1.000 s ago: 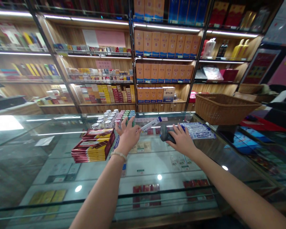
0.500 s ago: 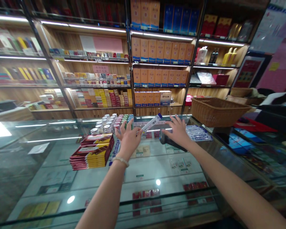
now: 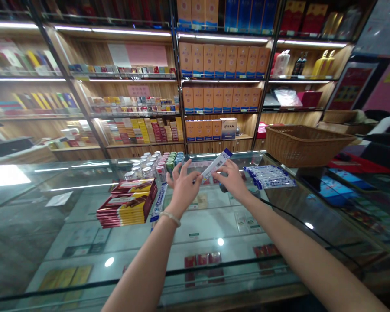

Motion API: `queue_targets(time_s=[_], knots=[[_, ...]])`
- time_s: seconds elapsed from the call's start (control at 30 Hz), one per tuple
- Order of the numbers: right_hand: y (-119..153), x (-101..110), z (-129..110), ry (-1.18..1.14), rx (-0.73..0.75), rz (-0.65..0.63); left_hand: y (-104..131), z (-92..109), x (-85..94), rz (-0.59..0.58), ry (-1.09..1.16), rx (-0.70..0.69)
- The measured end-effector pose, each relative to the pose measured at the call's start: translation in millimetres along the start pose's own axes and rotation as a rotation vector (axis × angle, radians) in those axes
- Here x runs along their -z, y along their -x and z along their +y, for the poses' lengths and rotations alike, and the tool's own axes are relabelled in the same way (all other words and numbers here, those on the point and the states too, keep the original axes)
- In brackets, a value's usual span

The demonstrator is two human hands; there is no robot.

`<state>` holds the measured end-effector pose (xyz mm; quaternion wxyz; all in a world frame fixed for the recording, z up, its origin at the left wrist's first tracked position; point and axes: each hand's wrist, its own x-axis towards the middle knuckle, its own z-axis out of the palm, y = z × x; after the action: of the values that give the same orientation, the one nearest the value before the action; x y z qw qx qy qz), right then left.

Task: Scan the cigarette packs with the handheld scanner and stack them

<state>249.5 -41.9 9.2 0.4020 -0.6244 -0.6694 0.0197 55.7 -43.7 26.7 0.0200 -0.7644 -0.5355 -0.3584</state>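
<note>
A slim white packet with blue ends [image 3: 217,164] is held tilted above the glass counter. My left hand [image 3: 184,186] pinches its lower end between thumb and forefinger, with the other fingers spread. At the packet's right side, my right hand [image 3: 231,178] has its thumb and fingers closed on the edge. Just below my right hand a dark scanner [image 3: 223,187] lies partly hidden. Similar blue and white packets [image 3: 269,177] lie to the right, and more [image 3: 158,203] lie left of my left hand.
Stacked red and yellow chocolate packs [image 3: 128,203] and rows of small cans [image 3: 152,162] stand on the left of the glass counter [image 3: 169,260]. A wicker basket [image 3: 307,145] sits back right. A black cable crosses the right side. Stocked shelves line the back wall.
My right hand has moved left from above the scanner and taken hold of the packet. The packet, still in my left hand, has shifted slightly right.
</note>
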Motion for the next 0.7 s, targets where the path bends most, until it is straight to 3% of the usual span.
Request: queue_targets(time_s=[0.1,0.27,0.43,0.57,0.7], knots=[[3.8,1.8,-1.2,-0.044,-0.001,0.020,1.4,2.2,-2.2,-0.024,0.000,-0.015],[13.7,13.7,-10.1,-0.093,0.116,0.183,4.9,6.1,-1.5,-0.013,-0.029,-0.047],[25.4,40.5,-22.0,0.161,0.256,0.362,3.0,8.9,3.6,0.018,0.007,0.006],[28.7,48.1,-21.9,0.369,0.353,0.296,-2.0,10.7,12.1,0.007,0.121,0.051],[28.9,36.5,-15.5,0.424,0.491,0.261,-3.0,14.2,23.0,-0.038,0.201,0.068]])
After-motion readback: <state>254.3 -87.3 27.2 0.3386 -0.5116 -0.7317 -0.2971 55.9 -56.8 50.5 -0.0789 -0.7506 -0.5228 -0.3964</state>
